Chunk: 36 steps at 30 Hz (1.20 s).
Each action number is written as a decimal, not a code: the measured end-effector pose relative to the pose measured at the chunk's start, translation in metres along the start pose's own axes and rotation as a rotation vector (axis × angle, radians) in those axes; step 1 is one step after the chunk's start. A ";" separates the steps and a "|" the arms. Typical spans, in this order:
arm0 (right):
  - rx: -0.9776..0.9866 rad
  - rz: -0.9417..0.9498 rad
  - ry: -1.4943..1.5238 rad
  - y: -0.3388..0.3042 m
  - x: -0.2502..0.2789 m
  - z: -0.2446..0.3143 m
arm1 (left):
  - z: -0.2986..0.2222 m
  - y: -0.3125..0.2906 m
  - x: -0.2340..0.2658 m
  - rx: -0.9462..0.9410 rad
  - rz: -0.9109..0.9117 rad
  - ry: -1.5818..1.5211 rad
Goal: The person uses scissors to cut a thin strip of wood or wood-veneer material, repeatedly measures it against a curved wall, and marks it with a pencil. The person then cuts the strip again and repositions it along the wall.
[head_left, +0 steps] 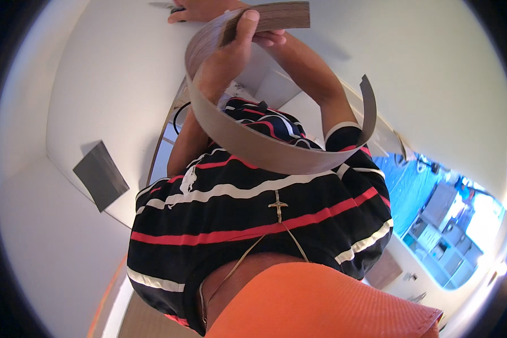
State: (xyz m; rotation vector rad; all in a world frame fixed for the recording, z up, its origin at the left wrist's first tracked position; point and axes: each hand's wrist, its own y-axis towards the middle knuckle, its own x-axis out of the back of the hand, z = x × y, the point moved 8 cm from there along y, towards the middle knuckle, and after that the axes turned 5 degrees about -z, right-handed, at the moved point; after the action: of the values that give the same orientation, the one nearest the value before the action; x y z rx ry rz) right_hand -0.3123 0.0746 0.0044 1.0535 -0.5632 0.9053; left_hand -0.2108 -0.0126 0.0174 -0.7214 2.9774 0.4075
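Note:
My left hand (234,53) pinches a long, curled strip of wood-grain edge banding (276,149), thumb on top and fingers beneath. One short end of the strip points right past my thumb; the rest loops down in front of my striped shirt and curves up at the right. Behind the strip my right forearm reaches across to the upper left. There my right hand (200,10) is closed around a small dark tool (177,9) with a thin pale metal part, beside the white panel. The picture's top edge cuts this hand off, and the tool's kind is unclear.
A dark grey rectangular piece (101,176) lies against the white surface at the left. White panels (417,67) run along the upper right. At the far right are blue sheeting (403,174) and grey shelving (445,248). An orange brim (321,304) covers the bottom.

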 end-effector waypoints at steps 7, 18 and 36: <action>-0.063 -0.099 -0.170 -0.003 0.008 -0.009 | -0.004 -0.009 -0.021 0.002 0.113 -0.050; -0.079 0.055 0.144 -0.075 0.076 -0.011 | -0.011 -0.034 -0.040 0.042 0.124 -0.118; -0.992 -1.288 0.881 -0.606 0.103 0.062 | 0.134 -0.128 -0.286 0.407 0.816 -0.062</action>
State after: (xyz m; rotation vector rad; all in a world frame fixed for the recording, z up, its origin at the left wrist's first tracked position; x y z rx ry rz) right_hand 0.2572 -0.0682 -0.1884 -0.0795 0.4330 -0.1749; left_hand 0.1009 0.0401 -0.1116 0.5471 2.9965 -0.1649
